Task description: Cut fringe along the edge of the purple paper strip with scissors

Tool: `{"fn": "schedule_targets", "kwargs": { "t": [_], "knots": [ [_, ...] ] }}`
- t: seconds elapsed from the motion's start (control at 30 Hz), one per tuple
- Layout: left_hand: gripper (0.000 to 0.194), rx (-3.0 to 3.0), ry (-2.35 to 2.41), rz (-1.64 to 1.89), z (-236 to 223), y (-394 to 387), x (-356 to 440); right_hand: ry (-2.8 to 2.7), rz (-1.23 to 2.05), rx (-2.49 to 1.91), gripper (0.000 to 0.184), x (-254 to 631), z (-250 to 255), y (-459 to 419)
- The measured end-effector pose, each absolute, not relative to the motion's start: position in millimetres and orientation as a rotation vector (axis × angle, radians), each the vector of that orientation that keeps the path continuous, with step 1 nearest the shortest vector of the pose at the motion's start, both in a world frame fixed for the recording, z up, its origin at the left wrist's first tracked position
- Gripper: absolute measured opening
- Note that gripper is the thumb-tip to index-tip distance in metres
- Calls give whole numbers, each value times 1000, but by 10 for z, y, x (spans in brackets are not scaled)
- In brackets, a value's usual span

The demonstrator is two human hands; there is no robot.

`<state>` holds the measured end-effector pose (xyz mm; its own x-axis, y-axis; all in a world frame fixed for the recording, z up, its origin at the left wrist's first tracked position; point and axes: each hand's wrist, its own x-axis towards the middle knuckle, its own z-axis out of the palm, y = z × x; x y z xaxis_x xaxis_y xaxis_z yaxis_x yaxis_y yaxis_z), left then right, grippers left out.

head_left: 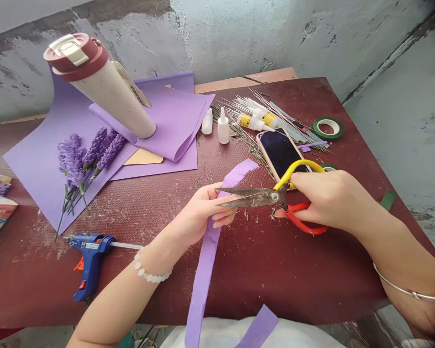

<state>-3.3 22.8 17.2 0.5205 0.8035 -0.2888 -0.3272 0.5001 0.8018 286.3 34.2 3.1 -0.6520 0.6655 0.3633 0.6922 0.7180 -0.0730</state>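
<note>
A: Got what in L hand [205, 206]?
B: Pinching purple paper strip [208, 253] btwn thumb & fingers, ctr of scene; w/ short cuts along far end, hanging down past near edge of table [293, 275].
A: And in R hand [328, 198]?
B: Clasping scissors [264, 197] by yellow & red handle loops. Pointing blades L, slightly apart, across strip at L fingers. Can't tell if touching.
A: See anything nr R hand?
B: Yep, see smartphone [281, 152] just beyond, then roll of green tape [338, 130], far R. Also see bundle of wires [239, 108] at far side, w/ yellow-labelled glue bottle [252, 121] on top & white dropper bottle [224, 129] to L.
A: And on L?
B: See blue glue gun [90, 266] near L, w/ glue stick [128, 245] poking out back. Farther off, find artificial lavender [70, 159] lying partly on purple sheet [32, 159], nr lidded tumbler [112, 96].
A: And at near edge?
B: See second purple strip [258, 328] over white cloth [304, 334].
</note>
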Motion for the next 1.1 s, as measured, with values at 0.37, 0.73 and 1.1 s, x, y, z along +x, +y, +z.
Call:
{"fn": "schedule_targets", "kwargs": {
  "t": [0.37, 0.73, 1.1],
  "knots": [
    [56, 814, 693, 697, 183, 226, -25, -2511, -277, -982, 47, 2822, 21, 331],
    [39, 804, 716, 757, 193, 203, -38, -2437, 557, -1146, 47, 2921, -15, 311],
    [26, 803, 795, 757, 46, 304, -89, -2397, 274, -1244, 57, 2902, -15, 367]
  ]
}}
